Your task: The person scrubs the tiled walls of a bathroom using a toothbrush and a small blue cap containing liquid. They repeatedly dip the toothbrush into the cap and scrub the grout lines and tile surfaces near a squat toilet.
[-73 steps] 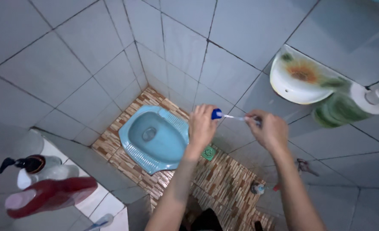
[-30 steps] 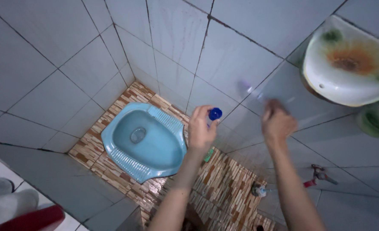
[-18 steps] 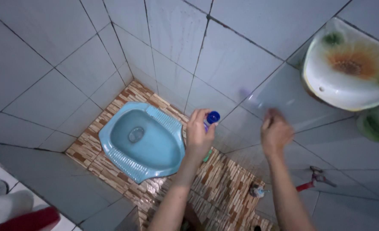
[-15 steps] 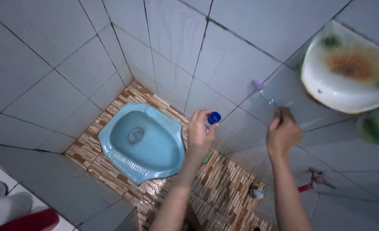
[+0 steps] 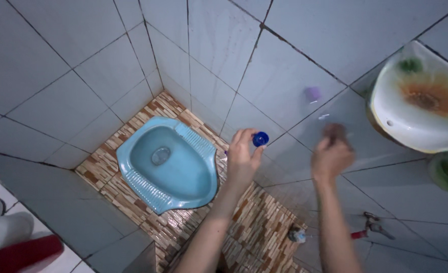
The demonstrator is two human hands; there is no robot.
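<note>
head view: left hand (image 5: 241, 159) grips blue-capped bottle (image 5: 259, 138) above squat toilet (image 5: 166, 163) rim.

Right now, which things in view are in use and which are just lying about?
In use: left hand holding a blue-capped tube; right hand holding a blurred toothbrush.

Lying about: blue squat toilet, wall basin, red bottle, red-handled tap.

1. A small container with a round blue cap (image 5: 260, 138) sits at mid-frame, pinched at the fingertips of the left hand (image 5: 242, 159); only the cap shows clearly.
2. A thin, clear wand with a pale purple tip (image 5: 313, 93) rises up from the right hand (image 5: 330, 155), right of centre, tilted slightly left and blurred.
</note>
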